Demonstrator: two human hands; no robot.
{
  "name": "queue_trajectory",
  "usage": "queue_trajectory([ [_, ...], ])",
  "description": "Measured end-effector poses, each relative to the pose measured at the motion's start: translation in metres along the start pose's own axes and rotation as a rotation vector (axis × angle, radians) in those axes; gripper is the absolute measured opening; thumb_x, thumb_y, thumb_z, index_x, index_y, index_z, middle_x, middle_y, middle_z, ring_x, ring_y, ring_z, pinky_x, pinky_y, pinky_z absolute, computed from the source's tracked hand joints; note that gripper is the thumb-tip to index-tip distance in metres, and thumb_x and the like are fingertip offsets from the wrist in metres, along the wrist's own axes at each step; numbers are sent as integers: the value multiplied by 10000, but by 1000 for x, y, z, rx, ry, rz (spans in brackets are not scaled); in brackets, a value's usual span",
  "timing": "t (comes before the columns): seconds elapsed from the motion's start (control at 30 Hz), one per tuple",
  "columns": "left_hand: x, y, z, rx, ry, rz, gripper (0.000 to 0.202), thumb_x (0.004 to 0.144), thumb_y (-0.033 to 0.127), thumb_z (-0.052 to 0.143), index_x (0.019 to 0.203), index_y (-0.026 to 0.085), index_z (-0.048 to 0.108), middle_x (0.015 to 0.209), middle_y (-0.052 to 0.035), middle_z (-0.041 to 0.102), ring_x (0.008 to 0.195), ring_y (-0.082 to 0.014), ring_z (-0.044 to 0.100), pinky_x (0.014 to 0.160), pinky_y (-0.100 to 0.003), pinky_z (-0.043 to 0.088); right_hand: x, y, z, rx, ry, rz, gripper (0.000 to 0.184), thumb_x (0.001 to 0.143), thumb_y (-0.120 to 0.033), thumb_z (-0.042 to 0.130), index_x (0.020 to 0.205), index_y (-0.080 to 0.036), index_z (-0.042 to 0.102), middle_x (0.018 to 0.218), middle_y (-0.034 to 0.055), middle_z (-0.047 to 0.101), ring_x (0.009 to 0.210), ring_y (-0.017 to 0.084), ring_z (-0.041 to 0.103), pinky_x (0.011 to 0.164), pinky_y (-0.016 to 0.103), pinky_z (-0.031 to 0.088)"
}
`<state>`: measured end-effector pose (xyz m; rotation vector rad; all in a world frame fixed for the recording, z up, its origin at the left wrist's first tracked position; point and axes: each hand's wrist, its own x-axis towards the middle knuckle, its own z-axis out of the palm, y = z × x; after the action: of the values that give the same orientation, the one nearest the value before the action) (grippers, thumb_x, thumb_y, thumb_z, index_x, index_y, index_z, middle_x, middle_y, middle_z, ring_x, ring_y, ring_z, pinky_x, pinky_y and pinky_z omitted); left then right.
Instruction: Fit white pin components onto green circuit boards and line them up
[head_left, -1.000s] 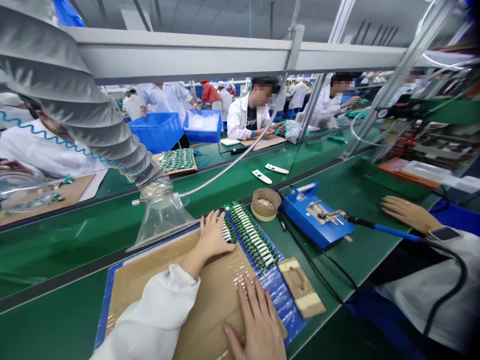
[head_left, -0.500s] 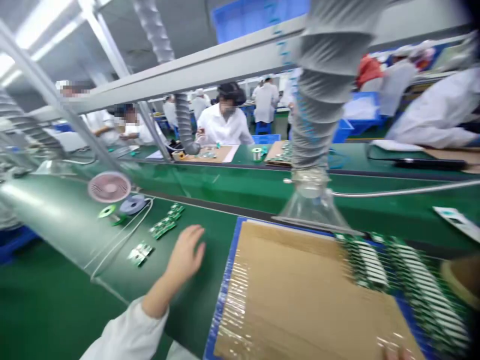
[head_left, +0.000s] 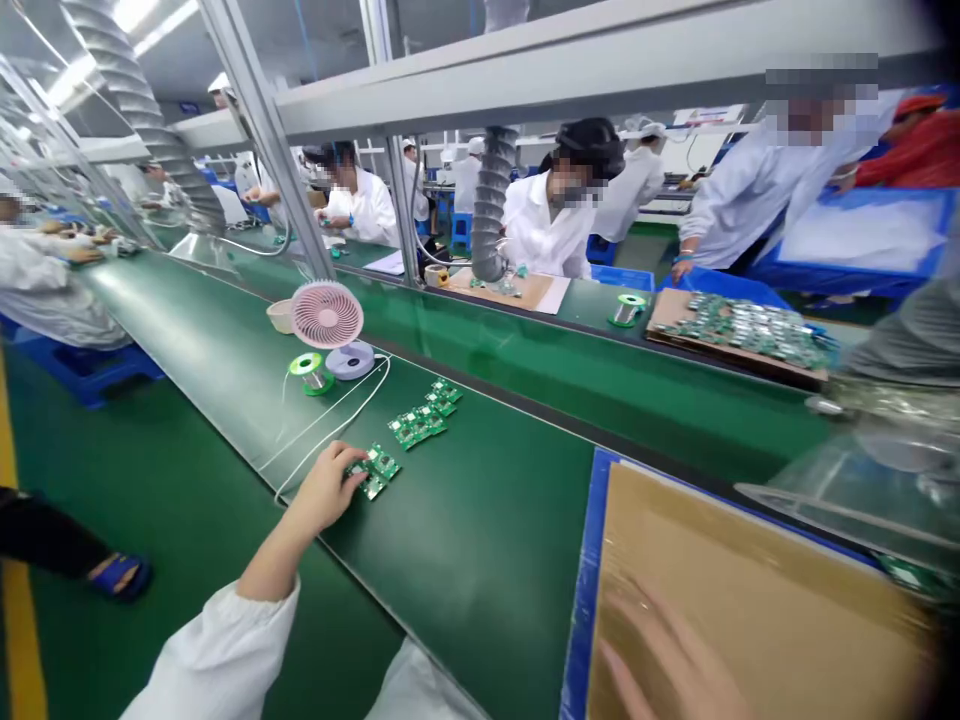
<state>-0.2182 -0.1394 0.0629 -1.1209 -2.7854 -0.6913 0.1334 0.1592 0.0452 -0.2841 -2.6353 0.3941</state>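
Observation:
My left hand (head_left: 328, 490) reaches across the green bench and pinches the left edge of a small green circuit board (head_left: 384, 462), thumb below and fingers above. This board lies with another one, partly under my fingertips. Just beyond them, a short row of several more circuit boards (head_left: 420, 424) lies on the bench. My right hand (head_left: 667, 655), smeared by motion, is over the brown cardboard sheet (head_left: 720, 530) at the lower right. Its thumb and fingers look stretched apart, with nothing visible in them.
A pink fan (head_left: 327, 316) and a green solder wire spool (head_left: 310, 373) stand farther left, near a white cable (head_left: 337, 432). A clear extraction hood (head_left: 862, 490) hangs at right. Across the divider, co-workers in white sit by a board-covered cardboard (head_left: 667, 312).
The view has swung left. My left hand has moved from bare bench onto the nearer circuit boards. More of my right hand now shows over the cardboard.

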Motion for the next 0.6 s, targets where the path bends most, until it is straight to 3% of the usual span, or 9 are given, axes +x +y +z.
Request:
queue_trajectory([
  [0.1,-3,-3,5,-71,8,-18,211,879,318,485,999,215,626,997,-75,541,985,-231,557,930,-399,460,79,-70,36,249,-174,-9,224,902,-305,496,1095,-239,589,1314,86,521,1155,228,563,942,379,515],
  [0.17,-5,-3,8,-97,19,-46,209,874,300,508,1044,242,615,1025,-65,527,1009,-235,532,939,-415,434,127,-111,69,432,-279,62,228,884,-226,498,1083,-179,599,1227,109,554,1097,203,581,953,329,489],
  [0.23,-6,-1,12,-107,40,-88,216,863,283,535,1068,257,598,1068,-66,519,1030,-257,511,929,-462,408,163,-139,102,443,-292,105,249,873,-208,529,1105,-165,608,1093,92,593,971,182,616,899,297,501],
  [0.37,-8,8,15,-143,28,-98,128,852,263,571,978,246,570,1104,-53,536,1040,-261,505,897,-460,392,205,-161,145,379,-262,198,245,863,-280,592,1058,-145,652,991,121,587,965,265,588,896,411,464],
  [0.5,-13,11,13,-180,-7,-76,132,855,281,593,967,232,544,1092,-50,528,1054,-250,505,910,-452,380,217,-165,160,360,-241,237,59,799,-222,668,819,-169,650,925,93,596,916,264,578,851,414,437],
  [0.6,-15,6,9,-194,-48,-93,267,772,320,706,980,232,565,967,-32,538,943,-246,537,853,-438,412,218,-165,163,391,-237,227,114,783,-183,681,718,-188,587,818,30,604,830,204,576,790,346,434],
])
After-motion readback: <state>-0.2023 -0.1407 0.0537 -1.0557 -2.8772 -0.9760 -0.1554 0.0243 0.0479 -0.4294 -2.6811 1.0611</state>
